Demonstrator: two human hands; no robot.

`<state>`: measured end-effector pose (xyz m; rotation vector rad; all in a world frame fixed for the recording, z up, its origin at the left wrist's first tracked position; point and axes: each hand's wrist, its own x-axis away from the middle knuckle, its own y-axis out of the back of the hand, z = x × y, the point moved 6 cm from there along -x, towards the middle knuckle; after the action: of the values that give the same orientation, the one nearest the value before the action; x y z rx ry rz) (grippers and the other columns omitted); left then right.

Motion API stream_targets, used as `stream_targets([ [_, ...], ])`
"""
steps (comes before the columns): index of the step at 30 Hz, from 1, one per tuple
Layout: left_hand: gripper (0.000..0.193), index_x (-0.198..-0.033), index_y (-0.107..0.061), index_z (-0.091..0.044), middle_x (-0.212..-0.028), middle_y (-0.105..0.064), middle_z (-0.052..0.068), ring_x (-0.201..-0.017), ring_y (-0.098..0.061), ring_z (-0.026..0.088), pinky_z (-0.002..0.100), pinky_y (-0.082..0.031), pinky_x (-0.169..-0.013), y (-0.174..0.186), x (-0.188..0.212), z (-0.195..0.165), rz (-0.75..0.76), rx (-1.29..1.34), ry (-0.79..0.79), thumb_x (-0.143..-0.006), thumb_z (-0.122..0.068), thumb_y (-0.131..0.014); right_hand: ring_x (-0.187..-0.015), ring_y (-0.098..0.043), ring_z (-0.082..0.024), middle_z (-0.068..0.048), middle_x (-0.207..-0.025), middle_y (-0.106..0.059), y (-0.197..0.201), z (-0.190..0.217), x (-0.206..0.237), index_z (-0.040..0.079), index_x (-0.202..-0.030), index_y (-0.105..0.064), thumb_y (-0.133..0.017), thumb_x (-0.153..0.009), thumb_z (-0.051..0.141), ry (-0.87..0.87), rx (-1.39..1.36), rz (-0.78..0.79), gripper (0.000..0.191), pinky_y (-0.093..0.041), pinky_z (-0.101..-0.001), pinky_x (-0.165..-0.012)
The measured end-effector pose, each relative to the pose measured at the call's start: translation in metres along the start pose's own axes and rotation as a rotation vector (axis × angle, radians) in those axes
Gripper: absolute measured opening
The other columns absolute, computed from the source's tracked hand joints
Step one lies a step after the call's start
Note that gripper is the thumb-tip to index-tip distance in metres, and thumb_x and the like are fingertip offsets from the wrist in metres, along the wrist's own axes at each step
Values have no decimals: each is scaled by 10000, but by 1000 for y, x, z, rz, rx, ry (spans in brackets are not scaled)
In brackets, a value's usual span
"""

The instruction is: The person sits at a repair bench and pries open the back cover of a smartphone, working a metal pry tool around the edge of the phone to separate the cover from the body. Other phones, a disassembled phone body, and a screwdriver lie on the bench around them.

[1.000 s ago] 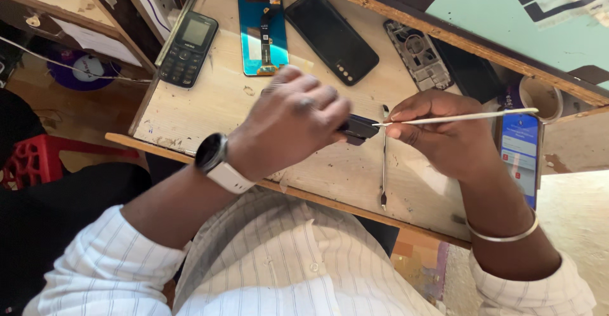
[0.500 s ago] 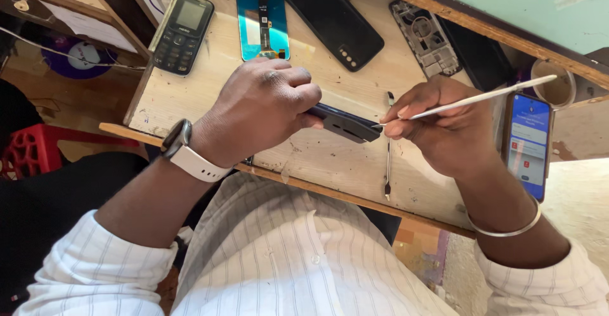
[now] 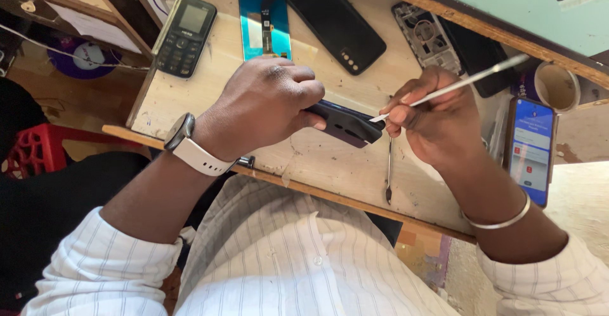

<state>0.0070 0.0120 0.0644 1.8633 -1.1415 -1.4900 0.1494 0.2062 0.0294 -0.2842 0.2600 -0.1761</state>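
One head-worn view — looking steeply down, close over the workbench (image 3: 209, 94) — nothing shared.

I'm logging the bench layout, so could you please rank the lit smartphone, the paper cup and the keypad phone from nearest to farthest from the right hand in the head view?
From the right hand:
1. Lit smartphone, flat on the bench just beyond the hand's outer side.
2. Paper cup, at the bench's far edge, past the smartphone's top.
3. Keypad phone, across the bench, beyond the left hand.
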Motion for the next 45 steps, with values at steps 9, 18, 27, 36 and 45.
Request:
stream_targets([
  [9, 387, -794, -628, -81, -789, -638, 47, -797, -663, 305, 438, -502, -679, -2, -3, 5, 18, 11, -86, -717, -387, -852, -793, -744, -204, -209, -934, -717, -5, 8, 3, 14, -1061, -644, -785, -924, -58, 118, 237, 3, 209, -623, -290, -663],
  [18, 396, -804, -654, -90, -790, -642, 34, -792, -662, 291, 432, -504, -665, -2, -3, 7, 30, 26, -102, -705, -419, -852, -806, -752, -225, -239, -921, -735, -4, -11, -9, 5, -985, -635, -774, -964, -75, -111, -142, 23, 162, -604, -285, -650],
  [27, 449, -797, -660, -87, -798, -639, 30, -802, -665, 277, 418, -513, -667, -6, 0, 10, 10, -14, -146, -652, -450, -879, -905, -749, -213, -169, -939, -705, -19, 12, 4, 7, -1040, -638, -792, -951, -77, 198, 373, 43, 197, -632, -296, -776],
  [36, 597, -702, -640, -71, -719, -622, 47, -738, -647, 301, 432, -504, -636, 1, 1, 9, -49, 9, -115, -565, -606, -867, -752, -734, -206, -215, -923, -736, -18, -9, -10, 18, -1029, -625, -756, -967, -61, -61, -32, 16, 165, -586, -275, -629],
  [45, 608, -718, -636, -58, -705, -620, 64, -674, -646, 303, 440, -487, -594, -4, 8, 24, 37, 126, 41, -610, -609, -870, -860, -745, -217, -211, -1008, -725, -2, 25, -4, -10, -1128, -590, -775, -984, -47, 37, 193, -38, 238, -630, -313, -748],
])
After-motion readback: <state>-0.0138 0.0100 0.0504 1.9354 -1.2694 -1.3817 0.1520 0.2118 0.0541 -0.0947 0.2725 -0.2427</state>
